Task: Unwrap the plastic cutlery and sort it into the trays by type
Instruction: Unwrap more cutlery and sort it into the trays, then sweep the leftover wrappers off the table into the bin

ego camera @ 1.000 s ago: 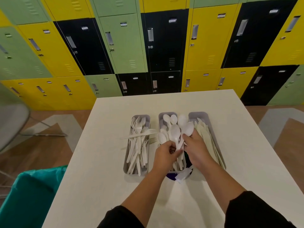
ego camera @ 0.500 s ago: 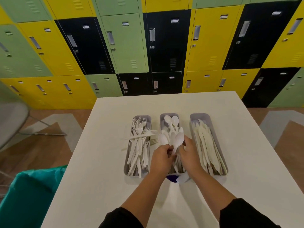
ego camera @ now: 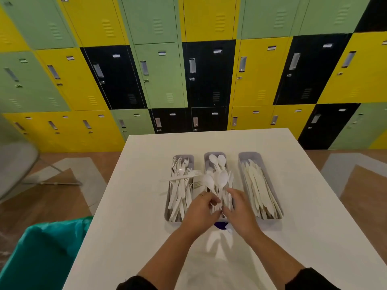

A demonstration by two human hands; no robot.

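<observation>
Both my hands work the middle tray (ego camera: 209, 156): left hand (ego camera: 200, 212) grips spoons (ego camera: 217, 181) by their handles, right hand (ego camera: 240, 212) lies relaxed beside them.

A white bench (ego camera: 314, 206) stands in the middle of the room, its far edge facing a wall of lockers (ego camera: 159, 74) with doors in green, yellow and black, each door bearing a small label and a metal handle. To either side of the bench the floor (ego camera: 41, 199) is brown wood-look with grey angular patches. Left of the bench sits a grey chair (ego camera: 14, 164) on a thin metal frame, and nearer, by the bench's left corner, a teal bag (ego camera: 41, 254).
</observation>
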